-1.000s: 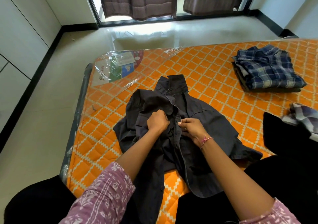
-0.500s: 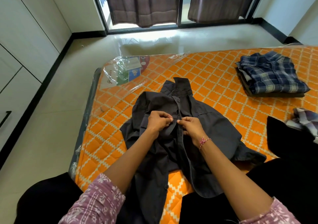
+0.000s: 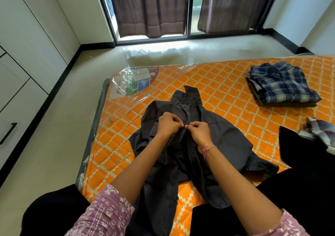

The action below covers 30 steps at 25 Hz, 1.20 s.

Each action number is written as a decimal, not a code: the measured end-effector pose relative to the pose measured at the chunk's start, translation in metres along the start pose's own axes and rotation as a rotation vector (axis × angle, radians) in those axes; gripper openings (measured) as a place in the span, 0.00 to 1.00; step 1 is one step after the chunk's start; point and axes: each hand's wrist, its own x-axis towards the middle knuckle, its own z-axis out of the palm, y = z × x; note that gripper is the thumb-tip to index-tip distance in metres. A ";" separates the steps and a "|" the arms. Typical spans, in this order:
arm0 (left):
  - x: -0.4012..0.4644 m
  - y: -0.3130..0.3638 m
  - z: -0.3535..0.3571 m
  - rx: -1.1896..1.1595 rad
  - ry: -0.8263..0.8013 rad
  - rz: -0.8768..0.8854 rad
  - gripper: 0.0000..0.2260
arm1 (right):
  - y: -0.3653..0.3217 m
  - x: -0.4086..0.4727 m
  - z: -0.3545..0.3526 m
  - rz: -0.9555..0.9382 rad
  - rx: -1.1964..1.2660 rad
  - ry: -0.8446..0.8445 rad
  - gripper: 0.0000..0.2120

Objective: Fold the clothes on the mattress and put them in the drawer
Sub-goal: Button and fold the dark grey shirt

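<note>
The dark shirt (image 3: 190,145) lies front-up on the orange mattress (image 3: 226,83), its long axis running straight away from the person — hem nearest, collar farthest. Both hands meet on its placket at chest height: the left hand (image 3: 168,125) and right hand (image 3: 199,132), fingers curled, each pinch one front edge, fingertips almost touching. The shirt spreads evenly to either side — neither hand is nearer — while the folded plaid pile (image 3: 282,85) sits well apart at the far right

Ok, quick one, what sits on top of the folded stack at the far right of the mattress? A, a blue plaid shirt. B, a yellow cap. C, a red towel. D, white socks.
A: a blue plaid shirt lies folded on top of that stack on the orange mattress.
</note>
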 end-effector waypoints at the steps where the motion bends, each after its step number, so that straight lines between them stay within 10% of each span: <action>1: 0.000 0.000 0.000 -0.136 -0.037 -0.078 0.04 | 0.001 -0.001 0.000 0.006 0.015 -0.003 0.14; 4: -0.002 -0.001 0.003 -0.433 -0.101 -0.247 0.09 | 0.009 -0.001 0.000 0.018 0.063 -0.031 0.10; 17: -0.002 -0.013 0.025 -0.372 -0.001 -0.202 0.07 | 0.018 0.002 -0.010 0.316 0.505 -0.129 0.12; 30: 0.003 -0.011 0.035 -0.470 0.137 -0.300 0.06 | 0.009 0.001 0.004 -0.207 -0.236 0.127 0.03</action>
